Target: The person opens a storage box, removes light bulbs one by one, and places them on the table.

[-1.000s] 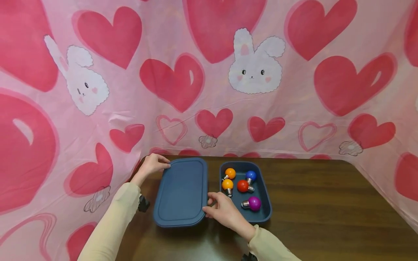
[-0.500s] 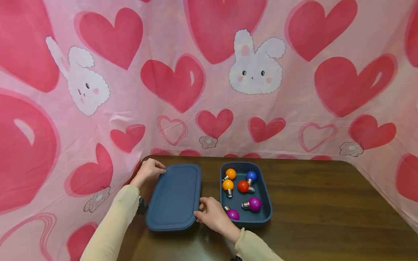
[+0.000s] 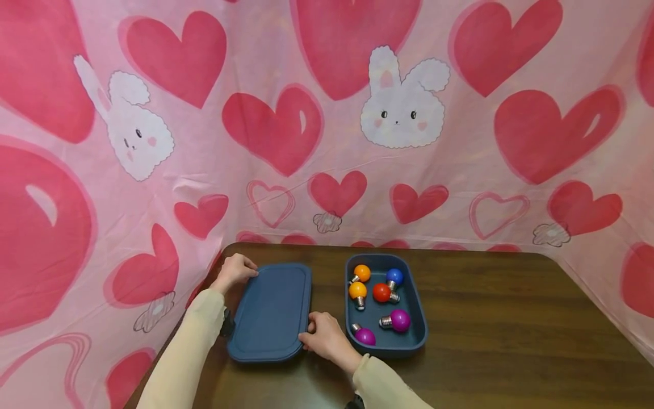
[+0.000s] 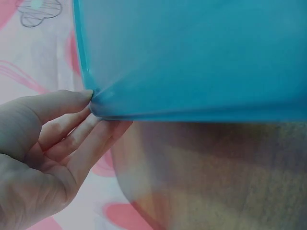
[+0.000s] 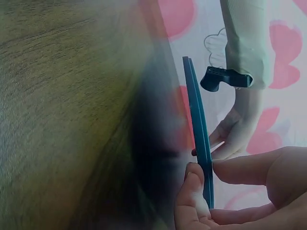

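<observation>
A dark blue box lid (image 3: pixel 273 312) is held between both hands, left of the open box. My left hand (image 3: pixel 235 272) pinches its far left corner; in the left wrist view the thumb lies on top and the fingers (image 4: pixel 86 148) underneath. My right hand (image 3: pixel 327 339) pinches the lid's right edge near its front corner. Edge-on in the right wrist view, the lid (image 5: pixel 199 129) stands apart from the table between thumb and fingers. The blue box (image 3: pixel 420 318) holds several light bulbs, among them a red bulb (image 3: pixel 381 292), a blue bulb (image 3: pixel 394 276) and a purple bulb (image 3: pixel 401 320).
The brown wooden table (image 3: pixel 501 329) stretches to the right of the box. A pink cloth (image 3: pixel 337 147) with hearts and rabbits hangs behind and along the left side, close to my left hand. Dark wrist cameras sit on both sleeves.
Both hands have carried the lid left and down, away from the box. My right hand has cleared the box's left side, and a second purple bulb there has come into view.
</observation>
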### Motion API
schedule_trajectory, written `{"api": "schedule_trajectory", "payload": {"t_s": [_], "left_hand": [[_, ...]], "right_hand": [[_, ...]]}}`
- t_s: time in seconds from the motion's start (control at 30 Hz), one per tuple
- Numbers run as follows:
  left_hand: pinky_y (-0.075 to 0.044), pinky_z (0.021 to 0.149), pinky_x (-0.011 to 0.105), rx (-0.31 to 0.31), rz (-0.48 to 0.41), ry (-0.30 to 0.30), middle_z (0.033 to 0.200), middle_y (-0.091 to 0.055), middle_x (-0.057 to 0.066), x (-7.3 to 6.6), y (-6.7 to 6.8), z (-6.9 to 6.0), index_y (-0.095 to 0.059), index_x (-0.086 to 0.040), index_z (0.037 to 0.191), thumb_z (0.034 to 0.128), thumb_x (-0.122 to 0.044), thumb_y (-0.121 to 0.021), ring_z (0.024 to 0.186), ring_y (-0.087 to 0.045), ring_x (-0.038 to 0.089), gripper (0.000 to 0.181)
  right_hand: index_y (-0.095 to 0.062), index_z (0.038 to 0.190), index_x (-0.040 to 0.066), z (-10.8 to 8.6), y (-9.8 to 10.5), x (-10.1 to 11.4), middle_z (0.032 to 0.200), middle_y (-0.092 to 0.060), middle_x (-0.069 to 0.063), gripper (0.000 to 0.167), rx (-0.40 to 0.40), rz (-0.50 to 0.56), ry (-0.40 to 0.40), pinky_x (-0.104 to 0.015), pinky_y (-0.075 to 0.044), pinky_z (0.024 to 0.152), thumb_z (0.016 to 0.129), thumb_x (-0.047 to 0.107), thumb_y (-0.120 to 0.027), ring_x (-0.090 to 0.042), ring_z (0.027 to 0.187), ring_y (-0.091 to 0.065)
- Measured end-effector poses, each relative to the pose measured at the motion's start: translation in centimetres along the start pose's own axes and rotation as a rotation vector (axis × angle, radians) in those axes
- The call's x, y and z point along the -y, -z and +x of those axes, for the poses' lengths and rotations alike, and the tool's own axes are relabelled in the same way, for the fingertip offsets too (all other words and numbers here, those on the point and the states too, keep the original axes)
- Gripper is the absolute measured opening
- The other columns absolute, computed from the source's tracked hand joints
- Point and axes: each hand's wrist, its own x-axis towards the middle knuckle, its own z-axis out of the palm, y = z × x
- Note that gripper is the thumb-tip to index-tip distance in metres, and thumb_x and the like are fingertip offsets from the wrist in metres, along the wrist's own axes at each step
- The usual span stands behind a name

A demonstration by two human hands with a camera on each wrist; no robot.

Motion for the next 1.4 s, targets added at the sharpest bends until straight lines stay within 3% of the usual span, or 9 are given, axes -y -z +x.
{"api": "schedule_trajectory", "payload": {"t_s": [0.33,0.5,0.7,0.9,1.03,1.4], "left_hand": [[-0.052,0.055,0.025,-0.055,0.065,0.008,0.085,-0.077,0.017,1.0,-1.1,0.5,-0.077,0.004,0.094,0.079,-0.011,-0.076,0.057,-0.061,0.011,0.021],[-0.055,0.062,0.034,-0.08,0.1,-0.002,0.085,-0.076,0.018,1.0,-1.5,0.7,-0.077,0.004,0.092,0.079,-0.009,-0.075,0.06,-0.065,0.018,0.019],[-0.056,0.079,0.05,-0.124,0.144,-0.021,0.091,-0.076,0.021,0.7,-1.8,0.5,-0.077,0.005,0.091,0.0797,-0.011,-0.078,0.079,-0.069,0.034,0.02],[-0.057,0.08,0.052,-0.151,0.166,-0.037,0.089,-0.076,0.022,0.5,-1.9,0.4,-0.077,0.006,0.089,0.0786,-0.009,-0.08,0.081,-0.069,0.037,0.019],[-0.058,0.078,0.051,-0.157,0.176,-0.043,0.088,-0.076,0.022,0.5,-2.1,0.4,-0.077,0.006,0.087,0.078,-0.008,-0.08,0.078,-0.069,0.037,0.017],[-0.057,0.08,0.053,-0.17,0.189,-0.032,0.088,-0.075,0.024,0.6,-2.5,0.5,-0.076,0.007,0.085,0.0779,-0.007,-0.079,0.079,-0.068,0.039,0.016]], "right_hand": [[-0.058,0.117,-0.017,0.8,-1.1,-0.5,0.079,-0.058,-0.006,0.043,-0.024,-0.007,-0.072,-0.025,-0.054,0.056,0.083,0.004,-0.074,-0.022,0.06,-0.069],[-0.057,0.117,-0.017,1.2,-1.2,-0.6,0.075,-0.057,-0.007,0.042,-0.024,-0.006,-0.109,-0.026,-0.054,0.057,0.084,0.003,-0.074,-0.022,0.058,-0.067],[-0.056,0.118,-0.017,1.6,-1.3,-0.8,0.069,-0.059,-0.005,0.044,-0.025,-0.041,-0.122,-0.025,-0.053,0.058,0.083,0.005,-0.074,-0.021,0.056,-0.067],[-0.057,0.117,-0.016,1.8,-1.2,-1.1,0.066,-0.06,-0.005,0.045,-0.031,-0.075,-0.122,-0.025,-0.05,0.058,0.082,0.006,-0.074,-0.017,0.055,-0.063],[-0.058,0.115,-0.016,1.9,-1.1,-1.2,0.07,-0.06,-0.006,0.044,-0.046,-0.112,-0.116,-0.028,-0.05,0.062,0.081,0.008,-0.075,-0.015,0.06,-0.058],[-0.061,0.111,-0.016,2.1,-1.2,-1.0,0.078,-0.061,-0.01,0.045,-0.047,-0.178,-0.096,-0.042,-0.054,0.078,0.08,0.013,-0.074,-0.026,0.079,-0.057]]}}
